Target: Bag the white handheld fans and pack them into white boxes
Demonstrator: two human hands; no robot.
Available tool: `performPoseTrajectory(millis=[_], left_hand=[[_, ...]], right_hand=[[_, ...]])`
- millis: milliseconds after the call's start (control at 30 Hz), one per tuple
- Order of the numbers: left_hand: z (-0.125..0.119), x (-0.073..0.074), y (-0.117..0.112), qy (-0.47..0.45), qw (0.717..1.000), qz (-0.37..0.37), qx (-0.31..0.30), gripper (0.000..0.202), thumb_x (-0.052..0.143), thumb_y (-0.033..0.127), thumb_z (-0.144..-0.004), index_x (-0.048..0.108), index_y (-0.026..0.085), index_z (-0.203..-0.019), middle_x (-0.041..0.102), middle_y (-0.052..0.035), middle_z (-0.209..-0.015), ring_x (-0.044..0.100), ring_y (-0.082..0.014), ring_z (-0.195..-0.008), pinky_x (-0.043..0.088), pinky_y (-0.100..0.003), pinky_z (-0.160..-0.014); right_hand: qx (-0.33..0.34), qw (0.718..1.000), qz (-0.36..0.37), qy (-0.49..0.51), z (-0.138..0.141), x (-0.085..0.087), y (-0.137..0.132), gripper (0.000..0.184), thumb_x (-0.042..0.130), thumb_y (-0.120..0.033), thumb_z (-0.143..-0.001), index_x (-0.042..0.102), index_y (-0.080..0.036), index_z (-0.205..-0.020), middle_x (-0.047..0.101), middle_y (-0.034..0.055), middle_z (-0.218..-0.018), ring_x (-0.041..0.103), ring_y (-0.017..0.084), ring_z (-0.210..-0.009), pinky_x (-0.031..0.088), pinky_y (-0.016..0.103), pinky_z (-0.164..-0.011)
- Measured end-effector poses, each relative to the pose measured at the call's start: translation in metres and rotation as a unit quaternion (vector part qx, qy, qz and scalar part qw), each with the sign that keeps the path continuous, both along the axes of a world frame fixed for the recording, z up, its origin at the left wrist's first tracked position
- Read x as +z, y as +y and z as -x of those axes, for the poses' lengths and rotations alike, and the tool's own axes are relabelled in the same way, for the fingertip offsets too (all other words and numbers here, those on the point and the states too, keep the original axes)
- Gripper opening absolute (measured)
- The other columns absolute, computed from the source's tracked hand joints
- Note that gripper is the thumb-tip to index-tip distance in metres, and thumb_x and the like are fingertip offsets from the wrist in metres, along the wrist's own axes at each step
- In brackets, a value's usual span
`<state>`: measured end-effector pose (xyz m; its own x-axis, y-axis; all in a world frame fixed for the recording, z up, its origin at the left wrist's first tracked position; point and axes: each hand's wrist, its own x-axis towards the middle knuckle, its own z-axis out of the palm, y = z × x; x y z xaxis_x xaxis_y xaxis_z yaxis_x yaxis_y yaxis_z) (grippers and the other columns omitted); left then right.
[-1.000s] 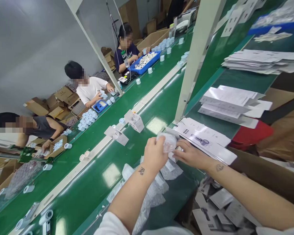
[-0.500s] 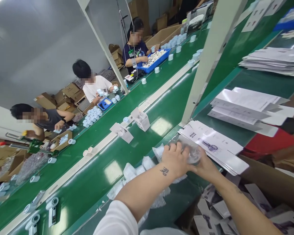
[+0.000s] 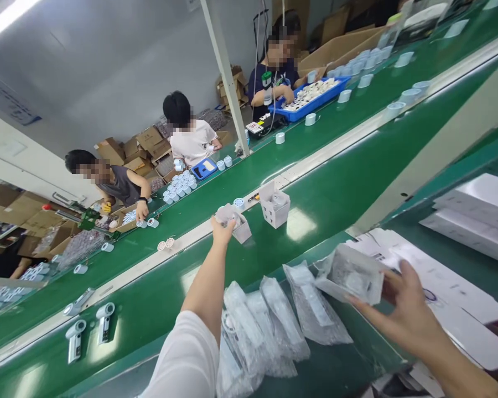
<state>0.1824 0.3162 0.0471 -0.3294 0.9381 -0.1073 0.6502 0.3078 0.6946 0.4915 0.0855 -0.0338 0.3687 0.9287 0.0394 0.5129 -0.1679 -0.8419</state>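
Head view: right hand (image 3: 402, 315) raised above the table, fingers and thumb around the edge of a white card insert (image 3: 344, 290), with crumpled clear plastic film (image 3: 348, 268) lying in its hollow. Probably light and fairly stiff, though thin enough to bend under a hard squeeze; best taken by the folded outer edge, with the slippery film left free. Left hand (image 3: 221, 232) well apart, stretched across the green belt table (image 3: 336, 249), fingertips (image 3: 226, 222) at the flap of an open white carton (image 3: 234, 224), the firmness of the grip unclear. A second open white carton (image 3: 274, 204) near it. Below the hands, a row of bubble-wrap bags (image 3: 257, 326), puffy, glossy and crinkled, each around a long pale shape. To the right, flat printed white sleeves (image 3: 448, 271). Farther along the line, a co-worker in a white T-shirt (image 3: 193, 143), white cylindrical parts (image 3: 178, 185) in clusters, and a blue plastic tray (image 3: 311, 100) of small white pieces.
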Motion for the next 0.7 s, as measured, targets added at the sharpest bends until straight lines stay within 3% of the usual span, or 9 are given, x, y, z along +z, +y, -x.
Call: performPoseTrajectory(millis=[133,233,333,467,567,700], left_hand=[[0.015,-0.013,0.001,-0.025,0.998,0.054,0.004,0.032,0.062,0.024,-0.082,0.058,0.014,-0.112,0.071,-0.0136,-0.101,0.07,-0.023,-0.089,0.053,-0.03,-0.079],[0.048,-0.01,-0.02,-0.025,0.998,0.059,0.016,0.024,0.058,0.02,-0.082,0.061,0.015,-0.106,0.071,-0.0128,-0.1,0.071,-0.021,-0.077,0.054,-0.027,-0.069],[0.097,0.0,-0.049,-0.02,0.997,0.065,0.031,0.024,0.051,0.018,-0.083,0.062,0.016,-0.104,0.072,-0.0095,-0.101,0.07,-0.0176,-0.068,0.054,-0.024,-0.062],[0.15,0.006,-0.087,0.02,0.995,0.088,0.048,0.026,0.047,0.014,-0.081,0.064,0.018,-0.101,0.072,-0.0062,-0.09,0.069,-0.0174,-0.061,0.053,-0.025,-0.061],[0.173,0.002,-0.105,0.053,0.99,0.1,0.08,0.026,0.049,0.013,-0.08,0.064,0.018,-0.101,0.073,-0.0073,-0.086,0.07,-0.0201,-0.064,0.053,-0.027,-0.069],[0.188,-0.006,-0.114,0.076,0.984,0.118,0.113,0.025,0.051,0.013,-0.081,0.062,0.013,-0.104,0.073,-0.0107,-0.084,0.07,-0.0209,-0.067,0.052,-0.028,-0.076]], right_hand=[[0.145,0.989,-0.01,0.005,0.016,0.049,0.065,0.073,0.067,-0.053,-0.076,0.038,-0.03,-0.138,0.055,0.0166,-0.13,0.062,0.04,-0.109,0.058,0.053,-0.087],[0.247,0.967,-0.045,0.052,0.042,0.062,0.12,0.062,0.066,-0.041,-0.08,0.041,-0.027,-0.135,0.054,0.0136,-0.132,0.058,0.034,-0.116,0.053,0.05,-0.096],[0.328,0.938,-0.047,0.105,0.082,0.049,0.169,0.068,0.065,-0.03,-0.079,0.034,-0.026,-0.139,0.05,0.0131,-0.138,0.055,0.032,-0.122,0.053,0.046,-0.096],[0.409,0.908,-0.008,0.088,0.139,0.022,0.213,0.074,0.065,-0.018,-0.074,0.031,-0.023,-0.14,0.054,0.0139,-0.134,0.056,0.03,-0.121,0.051,0.045,-0.095],[0.435,0.897,0.004,0.073,0.164,0.011,0.231,0.076,0.065,-0.014,-0.073,0.034,-0.021,-0.141,0.056,0.014,-0.135,0.055,0.029,-0.123,0.046,0.046,-0.102],[0.447,0.892,0.028,0.058,0.168,0.008,0.243,0.085,0.067,-0.015,-0.069,0.031,-0.023,-0.146,0.051,0.0137,-0.143,0.051,0.032,-0.128,0.04,0.05,-0.107]])
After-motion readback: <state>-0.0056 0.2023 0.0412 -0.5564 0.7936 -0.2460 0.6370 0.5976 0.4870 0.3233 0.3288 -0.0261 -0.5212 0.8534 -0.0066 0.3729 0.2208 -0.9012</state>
